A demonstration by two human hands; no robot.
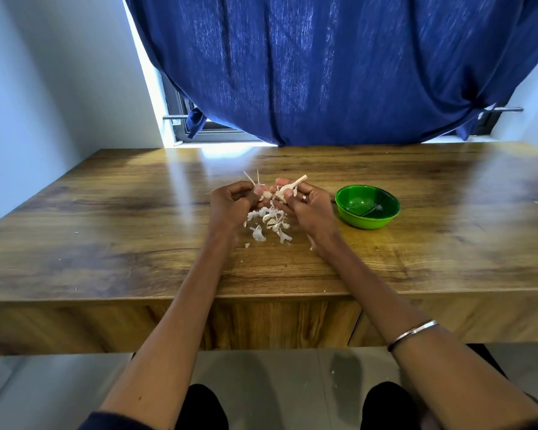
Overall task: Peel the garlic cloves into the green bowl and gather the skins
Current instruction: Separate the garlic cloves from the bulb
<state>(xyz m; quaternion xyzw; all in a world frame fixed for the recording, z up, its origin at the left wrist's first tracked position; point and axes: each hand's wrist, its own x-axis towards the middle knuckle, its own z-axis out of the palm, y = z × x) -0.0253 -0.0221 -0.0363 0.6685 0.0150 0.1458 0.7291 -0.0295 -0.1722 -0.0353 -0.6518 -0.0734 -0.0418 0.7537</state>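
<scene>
on the glossy wood-grain table two bare hands meet at the middle. the left hand has its fingers curled in, pinching papery white skin with thin dry stems poking up past the knuckles. just beside it, nearly touching, the right hand (a ring on one finger, a thin metal bangle far down the forearm) grips a pale garlic piece with a woody stalk, thumb and fingers closed around it.

below and between the two hands lies one loose heap of white garlic skins and cloves on the tabletop; the pieces overlap too much to count, and i can't tell peeled from unpeeled. a few stray flakes sit nearer the table's front edge.

to the right, apart from the hands, stands one round green plastic bowl, upright. inside i see only shine and reflections, no cloves that i can make out.

behind the table hangs one dark blue curtain.
</scene>
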